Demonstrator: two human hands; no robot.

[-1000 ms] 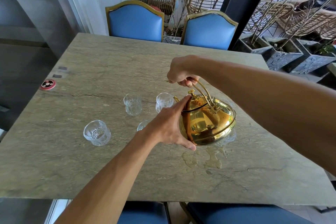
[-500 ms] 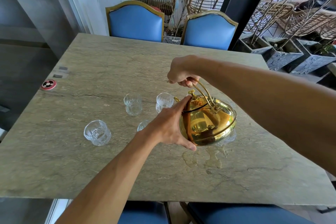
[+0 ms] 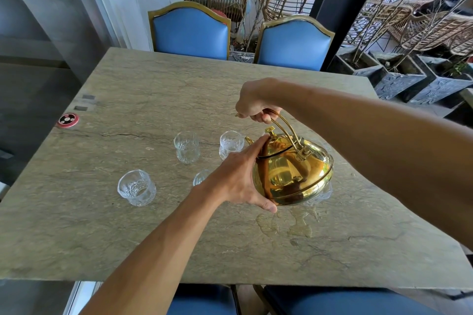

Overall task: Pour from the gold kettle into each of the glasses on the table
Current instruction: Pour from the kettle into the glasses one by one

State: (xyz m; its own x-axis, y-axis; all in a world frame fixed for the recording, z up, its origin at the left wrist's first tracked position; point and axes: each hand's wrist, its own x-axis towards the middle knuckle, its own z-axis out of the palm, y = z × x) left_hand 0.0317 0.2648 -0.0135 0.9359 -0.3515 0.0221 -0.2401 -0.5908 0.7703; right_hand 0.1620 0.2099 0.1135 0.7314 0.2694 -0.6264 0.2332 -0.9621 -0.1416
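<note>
Nearest: wet patch point(image 3: 299, 227) on the grey-green stone worktop point(image 3: 128, 238), just below the kettle, so some water is already spilt. Left hand point(image 3: 240, 181) spread wide & flat against the side of the shiny round gold metal kettle point(image 3: 294, 174), forefinger up toward the lid, steadying rather than gripping. Right hand point(image 3: 256, 107) closed round the kettle's arched handle, kettle lifted off the worktop and tipped away w/ spout toward the far cut-glass tumbler point(image 3: 231, 142). Near-left tumbler point(image 3: 137, 186) stands apart; one small glass point(image 3: 201, 178) half hidden behind the left wrist; another tumbler point(image 3: 186, 147) beside the far one; something glassy under the kettle's right edge, can't tell what.

Risks: spout is hidden, so stream could miss the rim, more spill. Lid may slip if tipped further. Left wrist is close to the hidden glass & could knock it.
</note>
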